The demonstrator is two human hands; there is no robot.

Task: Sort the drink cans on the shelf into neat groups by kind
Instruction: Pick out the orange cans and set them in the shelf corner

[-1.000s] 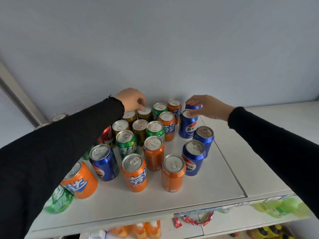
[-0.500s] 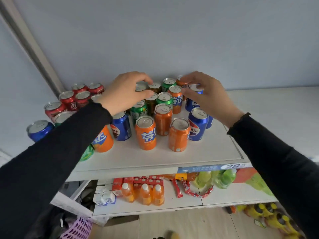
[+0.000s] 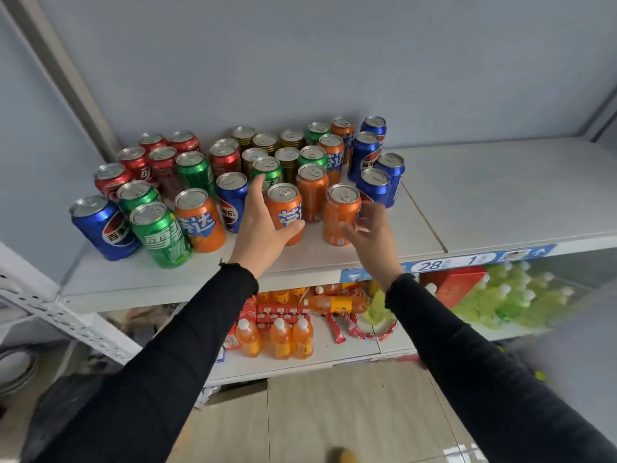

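Many drink cans stand mixed on the white shelf [image 3: 467, 208]: red ones [image 3: 137, 162] at the back left, gold ones [image 3: 265, 143] at the back middle, green [image 3: 160, 233], blue [image 3: 375, 185] and orange among them. My left hand [image 3: 263, 225] wraps a front orange can [image 3: 287, 203], thumb across its front and fingers up its left side. My right hand [image 3: 372, 230], slightly blurred, curls round a second front orange can [image 3: 339, 212], thumb on its front and fingers at its right side.
The shelf's right half is bare white board up to the grey wall. A metal upright [image 3: 66, 78] rises at the left. On the lower shelf [image 3: 350, 349] stand orange bottles [image 3: 280, 339], red packs and green bottles [image 3: 521, 295]. A price strip [image 3: 447, 264] runs along the front edge.
Both hands came back from the rear cans to the two front orange cans and closed round them. The camera pulled back and tilted down, so more of the shelving shows.
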